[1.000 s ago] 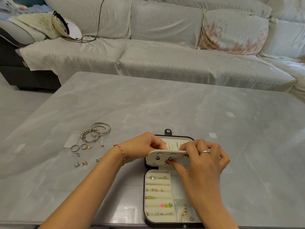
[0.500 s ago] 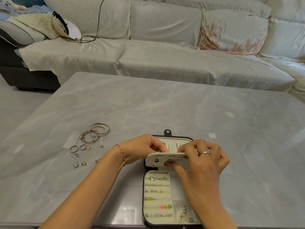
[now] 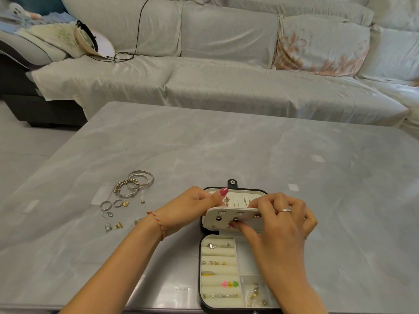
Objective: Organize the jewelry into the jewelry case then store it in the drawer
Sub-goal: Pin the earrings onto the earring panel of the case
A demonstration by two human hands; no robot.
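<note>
A black jewelry case (image 3: 200, 268) with a cream lining lies open at the table's near edge, with rings and small earrings in its foam rolls. Its white earring panel (image 3: 221, 219), with holes and studs, is lifted between lid and tray. My left hand (image 3: 190, 208) holds the panel's left end. My right hand (image 3: 280, 223) pinches the panel's right part, thumb under and fingers over it. Loose bangles (image 3: 138, 182), rings (image 3: 106, 205) and earrings (image 3: 113, 226) lie on the table to the left.
The grey marble-look table (image 3: 226, 155) stretches far ahead and to the right. A sofa (image 3: 204, 82) with pale covers stands behind it, with a round fan and a black cable on its left seat.
The earring panel has tilted a little lower and flatter between my hands. Both hands stay on it almost where they were.
</note>
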